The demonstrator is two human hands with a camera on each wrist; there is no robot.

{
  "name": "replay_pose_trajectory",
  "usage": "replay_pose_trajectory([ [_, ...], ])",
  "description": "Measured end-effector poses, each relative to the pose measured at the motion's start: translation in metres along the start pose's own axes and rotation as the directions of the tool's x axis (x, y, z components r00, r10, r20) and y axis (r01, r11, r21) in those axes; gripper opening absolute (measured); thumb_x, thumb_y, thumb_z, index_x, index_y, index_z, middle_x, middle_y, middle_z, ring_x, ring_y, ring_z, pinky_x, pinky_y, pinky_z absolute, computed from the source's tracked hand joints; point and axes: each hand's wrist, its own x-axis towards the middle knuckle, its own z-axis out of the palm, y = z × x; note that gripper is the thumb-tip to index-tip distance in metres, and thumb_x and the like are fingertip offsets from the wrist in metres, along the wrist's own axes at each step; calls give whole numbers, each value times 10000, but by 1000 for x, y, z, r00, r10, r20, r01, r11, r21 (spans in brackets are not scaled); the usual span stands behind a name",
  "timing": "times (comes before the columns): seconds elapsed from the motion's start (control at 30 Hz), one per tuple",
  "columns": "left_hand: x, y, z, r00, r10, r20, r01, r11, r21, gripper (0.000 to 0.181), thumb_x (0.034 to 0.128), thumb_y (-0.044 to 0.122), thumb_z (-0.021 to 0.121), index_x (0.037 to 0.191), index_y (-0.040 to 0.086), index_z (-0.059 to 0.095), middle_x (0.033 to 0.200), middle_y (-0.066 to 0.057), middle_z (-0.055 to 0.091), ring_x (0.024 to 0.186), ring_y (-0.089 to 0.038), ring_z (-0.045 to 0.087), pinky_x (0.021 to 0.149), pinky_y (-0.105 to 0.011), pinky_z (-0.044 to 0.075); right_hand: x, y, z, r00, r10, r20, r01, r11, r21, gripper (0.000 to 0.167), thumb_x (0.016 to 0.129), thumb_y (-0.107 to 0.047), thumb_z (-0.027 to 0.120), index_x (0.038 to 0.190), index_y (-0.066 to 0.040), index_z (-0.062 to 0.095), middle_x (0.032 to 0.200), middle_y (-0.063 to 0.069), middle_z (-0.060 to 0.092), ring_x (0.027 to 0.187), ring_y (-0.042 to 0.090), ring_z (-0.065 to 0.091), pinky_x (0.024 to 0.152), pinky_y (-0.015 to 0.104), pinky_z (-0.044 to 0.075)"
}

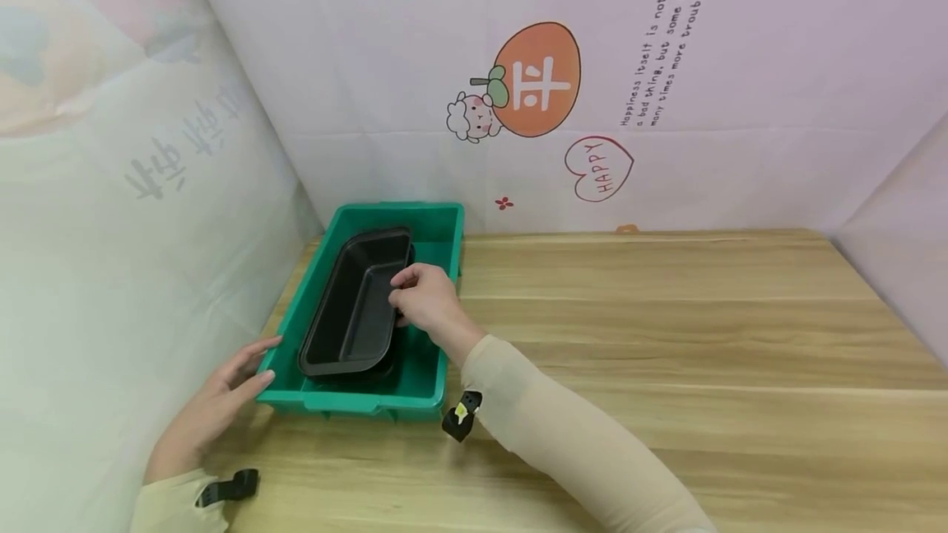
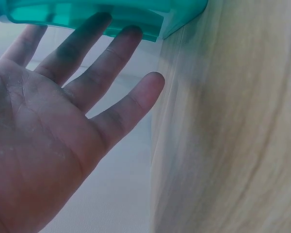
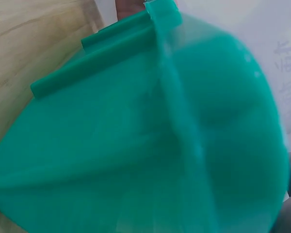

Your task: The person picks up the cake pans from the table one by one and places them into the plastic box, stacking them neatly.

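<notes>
A black loaf pan [image 1: 373, 315] lies tilted inside a green plastic bin [image 1: 348, 403] at the left of the table. Another dark edge shows beneath the pan, but what it belongs to is mostly hidden. My right hand [image 1: 428, 298] pinches the pan's right rim with thumb and fingers. At the bin's front left corner, my left hand [image 1: 222, 393] touches the rim with its fingers extended. The left wrist view shows that palm [image 2: 43, 131] with fingers spread beside the bin's wall. In the right wrist view the green wall [image 3: 102, 136] covers most of the hand.
The wooden table [image 1: 666, 336] stretches away to the right of the bin. A printed white cloth [image 1: 385, 105] hangs behind it, and another cloth wall [image 1: 133, 270] stands close on the left. Black wrist cameras sit on both sleeves.
</notes>
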Motion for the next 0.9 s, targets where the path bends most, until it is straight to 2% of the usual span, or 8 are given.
replay_pose_trajectory([
  [0.23,3,-3,5,1000,6,-1,-6,1000,-9,532,1056,277,477,1550,199,297,1566,-217,236,1374,-507,237,971,-693,305,-1,2,-2,998,56,37,-53,995,-81,138,894,-10,664,1024,-48,637,930,86,604,676,219,679,664,353,577],
  [0.4,5,-3,2,1000,7,-4,-7,1000,3,530,1058,276,470,1551,193,295,1556,-220,255,1362,-490,263,962,-653,335,-1,0,-11,994,61,86,-57,997,-49,114,907,-16,635,1012,-58,620,904,121,629,721,231,680,686,357,578],
  [0.5,7,-2,0,1000,18,-6,-18,1000,15,525,1057,267,473,1547,188,303,1550,-210,277,1352,-472,291,973,-491,402,-4,-2,-21,994,45,102,-41,998,-44,113,918,-25,616,1028,-51,616,919,123,631,745,245,672,695,360,578],
  [0.6,8,-4,-2,1000,30,-3,-30,999,29,521,1054,252,483,1541,173,317,1539,-206,301,1334,-455,324,913,-280,426,-7,-4,-34,992,26,123,-20,999,-49,154,922,-25,605,1076,-21,608,956,127,619,773,267,669,716,369,576],
  [0.63,9,-4,-3,999,35,-2,-35,999,28,523,1052,240,487,1540,160,317,1535,-217,302,1329,-461,327,902,-273,427,-7,-4,-40,991,15,132,-8,999,-51,176,926,-27,604,1100,-7,601,969,129,611,784,274,668,724,371,575],
  [0.7,9,-6,-7,1000,27,4,-27,999,35,530,1050,238,494,1541,155,313,1535,-229,293,1328,-467,326,902,-288,434,-10,-4,-50,988,-8,153,12,1000,-29,212,932,-26,604,1138,19,586,983,150,598,817,304,664,745,381,573],
  [0.83,11,-4,-13,1000,-2,22,0,998,63,571,1036,288,523,1547,169,297,1543,-246,275,1337,-485,322,956,-546,401,-17,4,-77,980,-56,193,56,998,9,267,952,-24,582,1203,60,546,1014,165,569,900,358,634,815,428,555],
  [0.9,15,0,-16,999,5,31,-7,996,91,588,1030,306,535,1545,148,300,1534,-250,292,1320,-488,350,955,-597,391,-22,11,-95,977,-64,203,60,998,24,259,962,-17,563,1204,68,532,1024,170,557,927,375,612,842,450,543],
])
